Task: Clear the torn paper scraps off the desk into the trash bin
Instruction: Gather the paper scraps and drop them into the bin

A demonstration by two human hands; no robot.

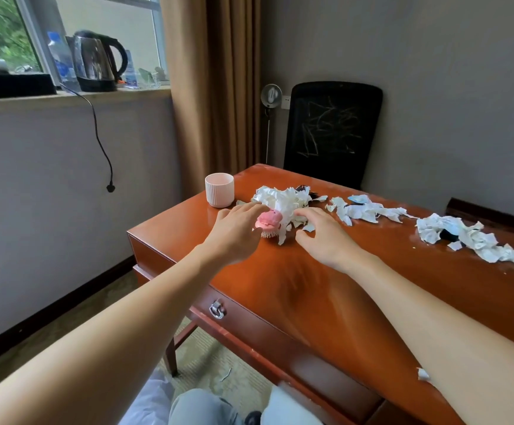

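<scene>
Torn white paper scraps lie along the far side of the red-brown desk (280, 271): a heap (283, 197) at the left, a strip (363, 210) in the middle, and a longer trail (476, 237) to the right. A small pink brush (268, 220) stands bristles down at the heap's near edge. My left hand (234, 231) reaches over the brush with fairly straight fingers, touching it. My right hand (323, 234) hovers at the heap, fingers spread, index tip on the paper. A pale ribbed bin (219, 190) stands left of the heap.
A black chair (332, 130) stands behind the desk. One scrap (423, 374) clings to the desk's near edge and another lies on the floor (225, 374). A drawer pull (217, 309) hangs below. A kettle (96, 61) with a dangling cord sits on the windowsill.
</scene>
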